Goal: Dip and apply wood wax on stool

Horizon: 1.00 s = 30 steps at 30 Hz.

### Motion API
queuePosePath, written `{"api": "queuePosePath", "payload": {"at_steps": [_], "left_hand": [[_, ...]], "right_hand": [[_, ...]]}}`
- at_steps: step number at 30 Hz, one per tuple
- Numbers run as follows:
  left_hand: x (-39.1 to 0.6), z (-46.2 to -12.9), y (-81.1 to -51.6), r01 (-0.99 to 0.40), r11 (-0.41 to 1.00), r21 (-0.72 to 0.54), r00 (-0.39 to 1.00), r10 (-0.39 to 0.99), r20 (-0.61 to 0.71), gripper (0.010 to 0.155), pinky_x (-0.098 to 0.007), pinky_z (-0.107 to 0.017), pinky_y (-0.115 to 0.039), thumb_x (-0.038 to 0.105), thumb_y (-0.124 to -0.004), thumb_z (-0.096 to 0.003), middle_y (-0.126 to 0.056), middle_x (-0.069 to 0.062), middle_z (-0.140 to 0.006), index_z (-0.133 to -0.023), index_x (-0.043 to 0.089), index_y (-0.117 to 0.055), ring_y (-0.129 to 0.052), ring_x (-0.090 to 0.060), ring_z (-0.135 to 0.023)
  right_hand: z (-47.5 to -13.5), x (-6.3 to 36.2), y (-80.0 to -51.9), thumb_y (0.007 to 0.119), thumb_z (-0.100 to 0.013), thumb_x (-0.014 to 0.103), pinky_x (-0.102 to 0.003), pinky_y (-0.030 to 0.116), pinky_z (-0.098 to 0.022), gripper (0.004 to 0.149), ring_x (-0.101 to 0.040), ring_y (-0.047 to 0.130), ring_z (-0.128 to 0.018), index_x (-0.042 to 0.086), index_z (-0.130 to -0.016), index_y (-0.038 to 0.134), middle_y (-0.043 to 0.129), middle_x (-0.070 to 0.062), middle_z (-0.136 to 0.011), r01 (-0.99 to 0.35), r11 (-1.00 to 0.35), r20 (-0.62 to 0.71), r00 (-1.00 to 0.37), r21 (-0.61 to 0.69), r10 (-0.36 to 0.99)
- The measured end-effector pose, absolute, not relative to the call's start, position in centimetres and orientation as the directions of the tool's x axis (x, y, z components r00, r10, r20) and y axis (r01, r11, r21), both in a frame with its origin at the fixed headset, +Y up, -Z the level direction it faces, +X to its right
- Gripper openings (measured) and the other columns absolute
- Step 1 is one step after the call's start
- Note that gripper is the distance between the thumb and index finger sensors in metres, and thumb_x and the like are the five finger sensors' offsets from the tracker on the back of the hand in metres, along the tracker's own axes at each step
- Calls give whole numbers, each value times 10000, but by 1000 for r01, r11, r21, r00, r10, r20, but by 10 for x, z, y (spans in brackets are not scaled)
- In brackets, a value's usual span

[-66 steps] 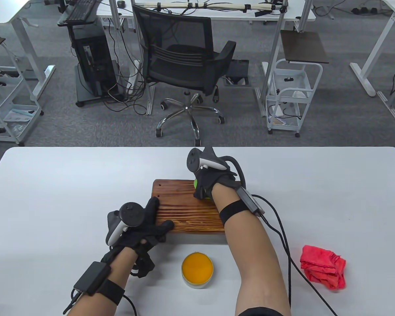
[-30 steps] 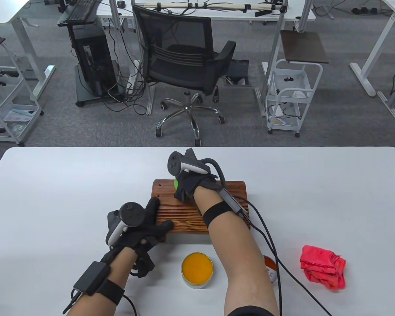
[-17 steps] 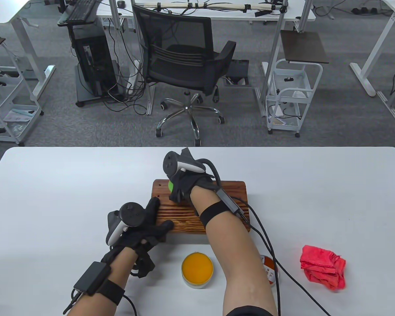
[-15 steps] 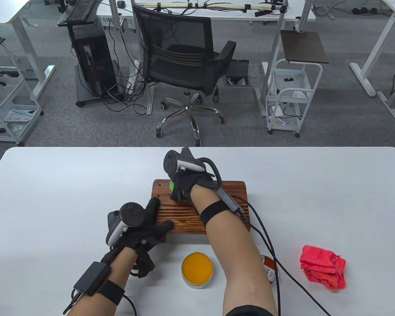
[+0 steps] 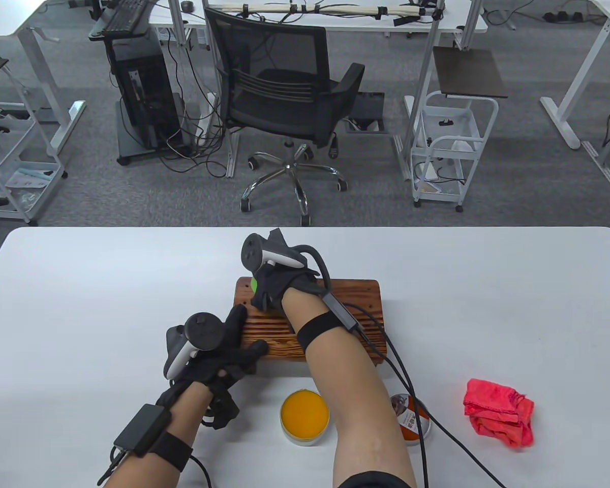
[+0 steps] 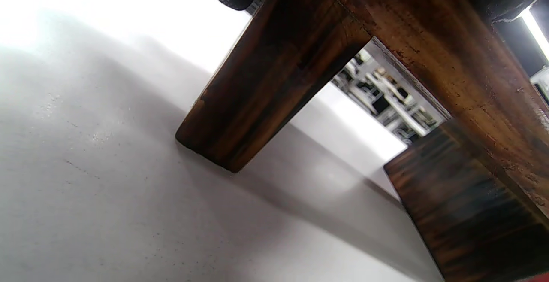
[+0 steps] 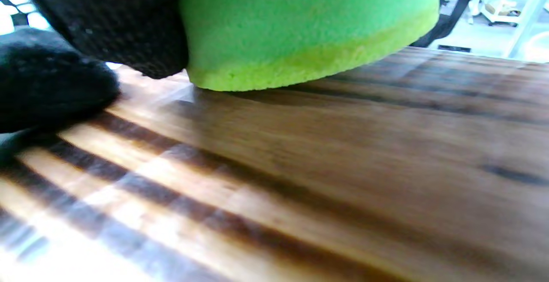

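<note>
Now my right hand (image 5: 277, 284) clenches a green sponge (image 7: 309, 28) on the dark-striped wooden stool (image 5: 351, 300) mid-counter (image 5: 81, 284); my left hand (image 5: 218, 345), fingers straight, steadies its corner.

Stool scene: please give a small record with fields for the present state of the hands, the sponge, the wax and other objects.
stool: wooden stool standing on the white table
left hand: left hand rests on the stool's near left corner, fingers straight
right hand: right hand grips a green sponge
sponge: touches the seat near its far left corner
wax: open wax tin in front of the stool
lid: lid right of the tin
cloth: red cloth at right
</note>
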<state>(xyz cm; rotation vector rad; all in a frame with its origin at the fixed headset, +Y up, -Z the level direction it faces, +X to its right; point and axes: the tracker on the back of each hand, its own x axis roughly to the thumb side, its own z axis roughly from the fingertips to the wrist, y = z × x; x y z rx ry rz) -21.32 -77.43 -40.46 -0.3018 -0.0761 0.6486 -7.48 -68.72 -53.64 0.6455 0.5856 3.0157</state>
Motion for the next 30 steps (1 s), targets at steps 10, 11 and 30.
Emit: {"api": "queuePosePath", "payload": {"at_steps": [10,11,30], "left_hand": [[-213,-405,-774,-583,756,-300,796,605,-23,1067,-851,-665,-197,817,-731,-444,-368,-219,-1247,-1155,400,-53,-226,-590,-1091],[-213,-405,-774,-581,757,-300,797,604,-22,1069,-852,-665,-195,819,-730,-444,-367,-219,-1248,-1156,400,-51,-224,-591,-1091],[-213,-404,-775,-579,759,-296,800,600,-27,1059,-852,-664,-195,817,-725,-447,-367,-222,-1247,-1156,404,-55,-225,-591,-1090]], "right_hand": [[-535,-80,-687,920,-405,568,-656,486,-757,919,-481,377,-1071,301,-1132,426,334,-49,-1239,81,-926,440,-893,368,97],[-536,-80,-687,923,-401,570,-652,486,-759,924,-476,376,-1073,306,-1132,423,331,-42,-1239,77,-922,451,-886,378,111],[-523,129,-596,906,-383,637,-656,617,-681,970,-530,516,-1002,266,-1135,417,412,-149,-1199,-222,-973,66,-972,61,226]]}}
